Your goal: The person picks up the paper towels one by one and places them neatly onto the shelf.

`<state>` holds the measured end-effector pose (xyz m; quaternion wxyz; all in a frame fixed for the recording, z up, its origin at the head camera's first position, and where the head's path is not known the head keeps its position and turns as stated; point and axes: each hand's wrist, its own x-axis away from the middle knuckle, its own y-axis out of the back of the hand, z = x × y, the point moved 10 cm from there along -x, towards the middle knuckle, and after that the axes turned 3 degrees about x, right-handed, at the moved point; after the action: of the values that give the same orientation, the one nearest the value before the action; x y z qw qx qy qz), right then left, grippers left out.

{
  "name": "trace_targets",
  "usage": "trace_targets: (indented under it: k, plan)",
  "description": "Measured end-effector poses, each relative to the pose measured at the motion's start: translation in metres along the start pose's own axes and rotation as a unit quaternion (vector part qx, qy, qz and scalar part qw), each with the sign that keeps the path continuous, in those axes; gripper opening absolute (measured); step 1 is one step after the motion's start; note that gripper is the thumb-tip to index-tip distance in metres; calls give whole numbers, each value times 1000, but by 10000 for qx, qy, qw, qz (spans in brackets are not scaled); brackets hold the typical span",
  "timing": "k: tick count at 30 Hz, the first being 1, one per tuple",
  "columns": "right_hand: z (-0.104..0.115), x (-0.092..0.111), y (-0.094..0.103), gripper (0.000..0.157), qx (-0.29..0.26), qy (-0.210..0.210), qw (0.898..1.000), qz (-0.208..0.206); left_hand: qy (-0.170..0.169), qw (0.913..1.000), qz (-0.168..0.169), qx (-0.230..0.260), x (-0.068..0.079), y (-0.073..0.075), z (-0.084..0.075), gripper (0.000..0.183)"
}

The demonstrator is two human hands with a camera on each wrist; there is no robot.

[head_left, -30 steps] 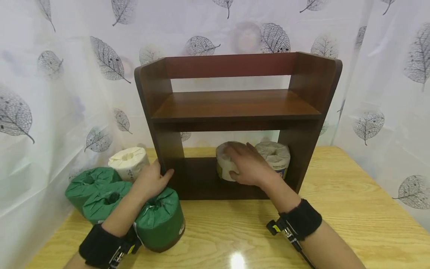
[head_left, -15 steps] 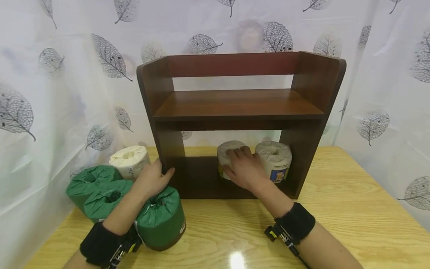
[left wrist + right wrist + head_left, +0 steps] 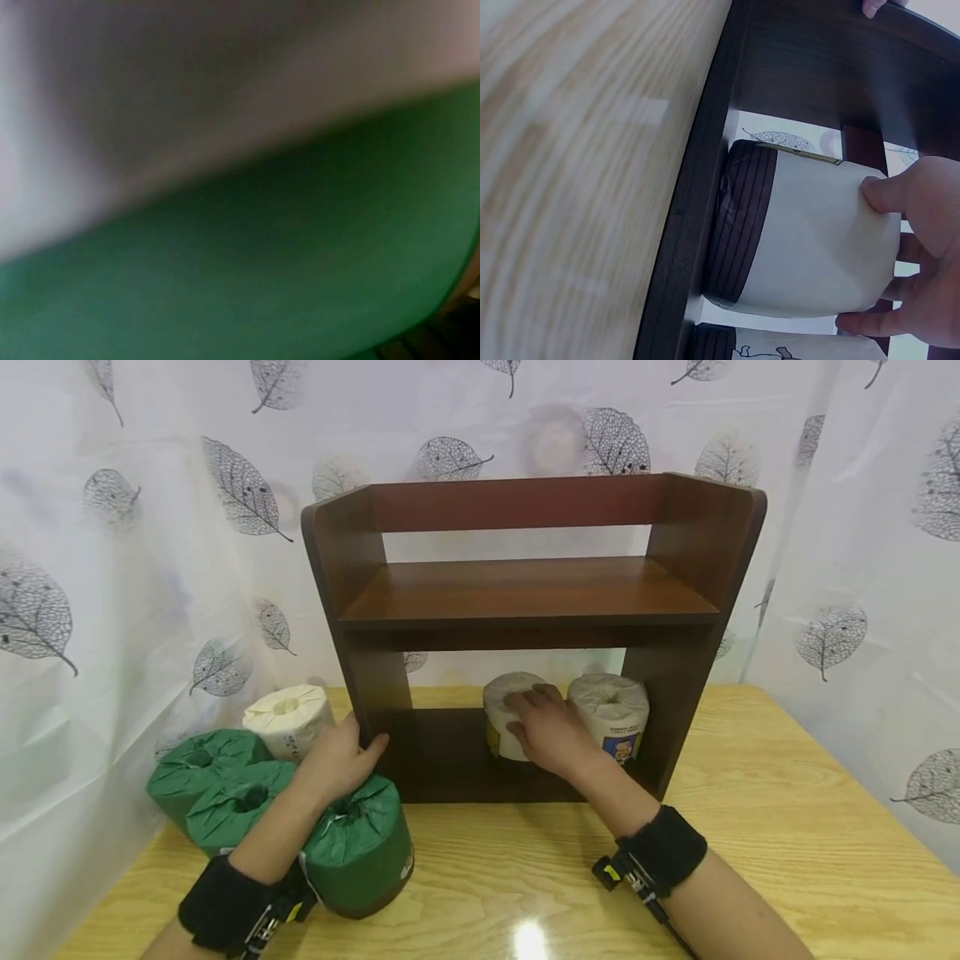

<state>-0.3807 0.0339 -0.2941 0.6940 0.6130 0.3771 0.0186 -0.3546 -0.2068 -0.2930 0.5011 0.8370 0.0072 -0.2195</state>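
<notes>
My right hand [image 3: 553, 727] grips the top of a white-wrapped toilet roll [image 3: 817, 232], which stands upright in the lower bay of a dark brown desktop shelf [image 3: 525, 593]. In the right wrist view, thumb and fingers spread around its top end. A second white-wrapped roll [image 3: 611, 706] with a blue picture label stands to its right, by the side panel. My left hand [image 3: 333, 764] holds the front edge of the shelf's left panel, thumb on the inner side. Under that forearm stands a green-wrapped roll [image 3: 360, 847], which fills much of the blurred left wrist view.
Two more green-wrapped rolls [image 3: 206, 768] and a cream-wrapped roll [image 3: 288, 718] stand left of the shelf. All this is on a light wooden table [image 3: 480, 877]. A white curtain [image 3: 150, 568] with leaf prints hangs behind and at both sides.
The fingers of my right hand have drawn in on the roll's top, and the wrist has shifted slightly left, uncovering the other roll's label. My left hand stays on the panel.
</notes>
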Motion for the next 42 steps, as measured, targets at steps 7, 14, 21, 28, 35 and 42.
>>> trace_targets:
  k: [7, 14, 21, 28, 35, 42]
  plan:
    - [-5, 0, -2, 37, -547, 67, 9983, 174, -31, 10000, 6, -40, -2, -1, -1, 47]
    - [-8, 0, -5, 41, -1409, 79, 9884, 567, 26, 10000, 36, -32, -2, -2, 0, 47]
    - [-12, 0, -1, 57, -1224, -83, 9899, 714, 59, 10000, 19, 26, -1, -1, 1, 46]
    - [-13, -4, 13, 50, -136, 247, 9995, -170, 70, 10000, 24, 18, 0, -1, 1, 47]
    - [-10, -4, 22, 41, -801, 292, 9950, -511, 52, 10000, 20, -41, 0, 0, 0, 48]
    - [1, -4, 19, 46, -335, 509, 9953, -748, 98, 9999, 30, -45, -1, 0, 1, 47]
